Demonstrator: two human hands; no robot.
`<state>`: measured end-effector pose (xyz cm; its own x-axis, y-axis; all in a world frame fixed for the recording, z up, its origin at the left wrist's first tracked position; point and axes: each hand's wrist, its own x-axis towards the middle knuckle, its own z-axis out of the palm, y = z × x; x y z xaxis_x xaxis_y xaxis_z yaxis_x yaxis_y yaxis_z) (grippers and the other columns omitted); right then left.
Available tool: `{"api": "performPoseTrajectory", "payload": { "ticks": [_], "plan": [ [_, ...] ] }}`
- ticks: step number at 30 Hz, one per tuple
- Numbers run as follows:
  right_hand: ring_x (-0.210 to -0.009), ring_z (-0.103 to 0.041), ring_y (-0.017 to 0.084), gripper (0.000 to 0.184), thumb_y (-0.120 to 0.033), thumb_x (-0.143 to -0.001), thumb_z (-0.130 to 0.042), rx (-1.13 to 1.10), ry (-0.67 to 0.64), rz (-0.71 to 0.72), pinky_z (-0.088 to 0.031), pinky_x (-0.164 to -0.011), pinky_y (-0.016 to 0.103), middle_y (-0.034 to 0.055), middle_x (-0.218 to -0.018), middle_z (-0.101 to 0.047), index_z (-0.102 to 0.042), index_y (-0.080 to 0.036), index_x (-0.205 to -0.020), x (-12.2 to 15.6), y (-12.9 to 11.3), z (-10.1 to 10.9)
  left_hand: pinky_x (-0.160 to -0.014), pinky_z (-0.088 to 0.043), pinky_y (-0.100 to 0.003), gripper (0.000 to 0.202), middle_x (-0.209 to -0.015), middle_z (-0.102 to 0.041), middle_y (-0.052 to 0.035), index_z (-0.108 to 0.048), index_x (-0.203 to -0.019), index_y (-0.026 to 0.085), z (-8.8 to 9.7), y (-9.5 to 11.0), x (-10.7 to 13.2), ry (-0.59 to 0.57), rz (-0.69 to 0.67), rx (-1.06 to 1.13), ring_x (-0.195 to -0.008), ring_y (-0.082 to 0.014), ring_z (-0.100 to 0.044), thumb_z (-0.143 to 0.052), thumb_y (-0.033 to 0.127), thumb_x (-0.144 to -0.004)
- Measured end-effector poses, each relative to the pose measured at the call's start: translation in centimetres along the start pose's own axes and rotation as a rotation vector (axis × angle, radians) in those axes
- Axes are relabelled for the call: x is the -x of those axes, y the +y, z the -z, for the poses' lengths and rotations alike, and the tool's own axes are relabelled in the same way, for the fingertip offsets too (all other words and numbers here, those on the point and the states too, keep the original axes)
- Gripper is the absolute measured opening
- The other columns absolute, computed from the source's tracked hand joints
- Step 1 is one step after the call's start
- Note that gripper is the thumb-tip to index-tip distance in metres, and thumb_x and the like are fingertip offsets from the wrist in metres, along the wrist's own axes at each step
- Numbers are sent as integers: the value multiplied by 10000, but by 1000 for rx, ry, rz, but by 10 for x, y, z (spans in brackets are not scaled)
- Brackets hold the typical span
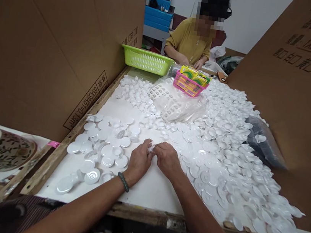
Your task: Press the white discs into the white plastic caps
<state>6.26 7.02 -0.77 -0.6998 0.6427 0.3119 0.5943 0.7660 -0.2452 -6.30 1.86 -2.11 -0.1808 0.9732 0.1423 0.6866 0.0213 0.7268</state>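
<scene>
Near the middle of the white table (141,197), my left hand (140,161) and my right hand (167,157) meet. Between their fingertips is a small white plastic piece (151,148), largely covered by the fingers. My left fingers are closed around it, and the right fingers pinch its other side. Left of my hands lie loose white plastic discs (108,150), some with a raised round part. A much larger spread of thin white plastic discs (217,171) covers the table on the right.
Tall cardboard boxes wall in the left (53,40) and right (296,124) sides. Toward the back are a green basket (148,61), a pink basket (187,86) with yellow packets, and a clear plastic bag (174,103). A co-worker (189,40) sits opposite. A floral mug (8,150) stands at left.
</scene>
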Motion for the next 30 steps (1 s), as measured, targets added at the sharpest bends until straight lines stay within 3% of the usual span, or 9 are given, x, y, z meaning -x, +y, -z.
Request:
{"api": "performPoseTrajectory", "payload": {
  "ticks": [11, 16, 24, 27, 30],
  "plan": [
    [-745, -501, 165, 203, -158, -874, -446, -54, 88, -119, -341, -686, 284, 36, -752, -622, -600, -184, -744, 0, 5, 2, -741, -462, -297, 353, -994, -622, -60, -414, -1136, 203, -2, -2, 0, 18, 9, 51, -860, -175, -593, -516, 177, -799],
    [-708, -487, 153, 210, -65, -809, -451, -41, -24, -84, -309, -658, 278, 17, -693, -596, -570, -184, -682, -3, 3, 4, -734, -454, -288, 342, -970, -617, -52, -412, -1141, 199, -2, -1, 0, 8, 13, 18, -841, -169, -585, -483, 166, -809],
    [-702, -460, 157, 222, -15, -767, -440, 100, -22, 5, -293, -660, 295, 28, -719, -591, -571, -181, -700, -2, -4, -2, -738, -447, -297, 391, -914, -615, -48, -415, -1147, 181, 0, 1, -1, -23, 15, -12, -828, -174, -580, -446, 92, -767],
    [-720, -485, 163, 225, -49, -788, -446, -3, 29, -48, -324, -675, 295, 33, -725, -611, -590, -187, -685, 0, -1, -2, -731, -448, -291, 393, -932, -618, -43, -423, -1149, 194, 2, 1, 0, -14, 6, 44, -816, -167, -585, -467, 111, -767],
    [-748, -534, 170, 178, -172, -826, -493, -303, 119, -227, -387, -685, 289, 28, -739, -641, -622, -197, -707, 2, 3, 1, -699, -443, -269, 338, -908, -626, -31, -474, -1101, 205, 9, 3, 1, -10, 0, 114, -783, -154, -582, -507, 156, -768]
  ]
}}
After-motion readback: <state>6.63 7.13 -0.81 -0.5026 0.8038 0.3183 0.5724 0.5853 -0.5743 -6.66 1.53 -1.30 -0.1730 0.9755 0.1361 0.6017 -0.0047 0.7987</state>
